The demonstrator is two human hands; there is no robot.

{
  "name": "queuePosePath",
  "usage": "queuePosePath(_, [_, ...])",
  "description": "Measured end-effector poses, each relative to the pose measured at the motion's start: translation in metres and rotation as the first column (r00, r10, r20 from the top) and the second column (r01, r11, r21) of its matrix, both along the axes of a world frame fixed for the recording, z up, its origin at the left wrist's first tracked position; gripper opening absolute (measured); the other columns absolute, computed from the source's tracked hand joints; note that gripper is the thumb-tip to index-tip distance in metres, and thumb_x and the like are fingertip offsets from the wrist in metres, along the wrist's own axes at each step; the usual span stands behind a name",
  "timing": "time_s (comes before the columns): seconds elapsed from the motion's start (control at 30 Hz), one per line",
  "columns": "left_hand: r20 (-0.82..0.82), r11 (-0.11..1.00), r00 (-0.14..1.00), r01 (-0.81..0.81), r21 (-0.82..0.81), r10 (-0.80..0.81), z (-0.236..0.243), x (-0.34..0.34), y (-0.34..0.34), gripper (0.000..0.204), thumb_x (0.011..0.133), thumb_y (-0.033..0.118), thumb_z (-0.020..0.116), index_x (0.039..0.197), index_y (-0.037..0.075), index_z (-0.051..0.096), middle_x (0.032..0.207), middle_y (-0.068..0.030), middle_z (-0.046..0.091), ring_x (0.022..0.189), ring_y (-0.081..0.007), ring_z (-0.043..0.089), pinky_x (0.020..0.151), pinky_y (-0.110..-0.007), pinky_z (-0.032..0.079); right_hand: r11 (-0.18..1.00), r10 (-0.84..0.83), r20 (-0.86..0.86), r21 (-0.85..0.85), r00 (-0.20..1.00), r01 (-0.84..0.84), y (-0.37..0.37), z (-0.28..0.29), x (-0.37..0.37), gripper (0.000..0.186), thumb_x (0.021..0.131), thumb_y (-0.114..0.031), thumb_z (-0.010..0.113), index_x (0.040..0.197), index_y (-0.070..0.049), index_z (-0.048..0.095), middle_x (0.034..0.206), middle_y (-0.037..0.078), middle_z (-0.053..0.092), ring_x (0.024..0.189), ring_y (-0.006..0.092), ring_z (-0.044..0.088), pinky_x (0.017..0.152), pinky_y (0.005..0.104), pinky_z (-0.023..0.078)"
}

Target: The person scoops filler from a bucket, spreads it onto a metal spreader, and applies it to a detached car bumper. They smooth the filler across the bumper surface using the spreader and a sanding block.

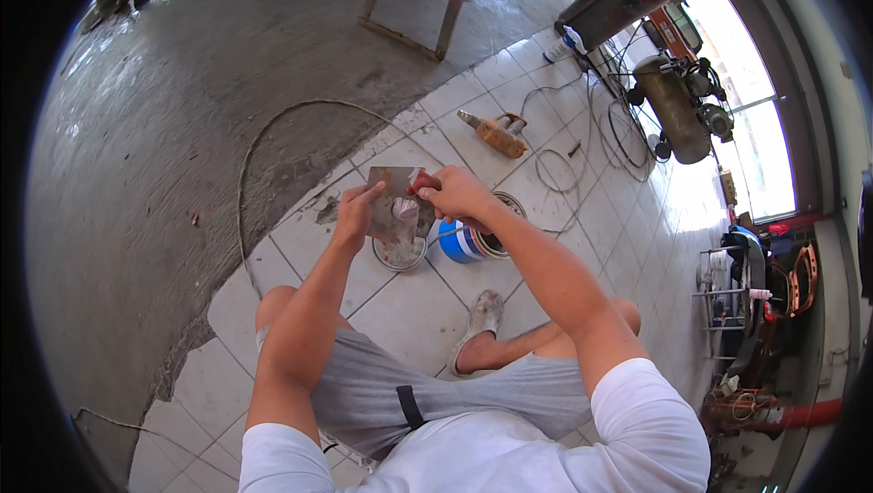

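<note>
The tiled floor (400,300) carries a blue-and-white can (456,242); a round tin (398,263) sits just left of the can, a power tool (500,135) beyond it, an air compressor (675,115) farther right.

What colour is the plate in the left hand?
The plate is grey, with pale smears; head view.

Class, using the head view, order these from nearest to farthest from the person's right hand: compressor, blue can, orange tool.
From the right hand:
1. Blue can: just below the hand in the picture.
2. Orange tool: ahead and slightly right, on the tiles.
3. Compressor: far to the right, beside the bright opening.
</note>
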State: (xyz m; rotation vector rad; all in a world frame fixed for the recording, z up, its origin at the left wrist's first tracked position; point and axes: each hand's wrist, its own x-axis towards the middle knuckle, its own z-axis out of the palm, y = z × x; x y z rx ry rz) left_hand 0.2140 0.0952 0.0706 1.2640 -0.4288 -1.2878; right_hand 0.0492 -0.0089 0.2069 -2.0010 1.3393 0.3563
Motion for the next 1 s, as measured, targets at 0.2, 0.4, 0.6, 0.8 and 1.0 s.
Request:
queuePosePath(0.2, [0.153, 0.992, 0.981, 0.105, 0.074, -0.115, -0.011, 0.001, -0.004, 0.039, 0.098, 0.034, 0.071, 0.102, -0.005, 0.076, 0.088, -0.0070, 0.073, 0.080, -0.0161, 0.065, 0.073, -0.031, 0.050, 0.988, 0.050, -0.114, -0.143, 0.992, -0.066, 0.005, -0.017, -0.007, 0.028, 0.099, -0.034, 0.066, 0.105, -0.010, 0.079, 0.077, 0.008, 0.076, 0.071, 0.0224, 0.075, 0.073, 0.0399, 0.058])
queuePosePath(0.4, [0.070, 0.999, 0.997, 0.004, 0.036, -0.007, -0.033, 0.010, -0.009, 0.038, 0.098, 0.033, 0.072, 0.106, -0.004, 0.075, 0.096, -0.0086, 0.074, 0.086, -0.0173, 0.066, 0.081, -0.031, 0.051, 0.964, -0.004, 0.059, -0.264, 0.998, 0.019, 0.006, -0.052, -0.027, 0.033, 0.095, -0.041, 0.071, 0.110, -0.013, 0.078, 0.097, 0.017, 0.077, 0.097, 0.0327, 0.075, 0.085, 0.0461, 0.058])
queuePosePath(0.6, [-0.084, 0.845, 0.847, -0.508, 0.167, 0.525, -0.011, 0.043, -0.009, 0.043, 0.098, 0.031, 0.072, 0.125, -0.003, 0.070, 0.127, -0.0119, 0.068, 0.115, -0.0234, 0.063, 0.101, -0.036, 0.049, 0.920, -0.252, 0.367, -0.196, 0.895, 0.340, 0.034, -0.163, -0.077, 0.041, 0.085, -0.034, 0.084, 0.110, -0.005, 0.069, 0.079, 0.010, 0.072, 0.072, 0.0271, 0.070, 0.073, 0.0421, 0.055])
queuePosePath(0.8, [-0.366, 0.779, 0.690, -0.583, 0.228, 0.624, 0.016, 0.048, 0.016, 0.038, 0.102, 0.027, 0.068, 0.131, 0.003, 0.066, 0.129, -0.0083, 0.068, 0.118, -0.0270, 0.065, 0.106, -0.045, 0.051, 0.916, -0.098, 0.231, -0.360, 0.968, 0.178, 0.063, -0.305, -0.050, 0.070, 0.079, -0.044, 0.089, 0.127, -0.007, 0.054, 0.131, 0.022, 0.055, 0.126, 0.0422, 0.053, 0.101, 0.0505, 0.048])
queuePosePath(1.0, [-0.261, 0.745, 0.697, -0.623, 0.241, 0.667, 0.029, 0.048, 0.052, 0.035, 0.103, 0.027, 0.065, 0.131, 0.006, 0.065, 0.132, -0.0059, 0.067, 0.119, -0.0272, 0.066, 0.108, -0.047, 0.051, 0.950, 0.064, -0.072, -0.300, 0.995, -0.083, 0.068, -0.282, -0.020, 0.133, 0.056, -0.064, 0.095, 0.162, -0.020, 0.028, 0.169, 0.024, 0.018, 0.155, 0.0543, 0.015, 0.117, 0.0726, 0.027])
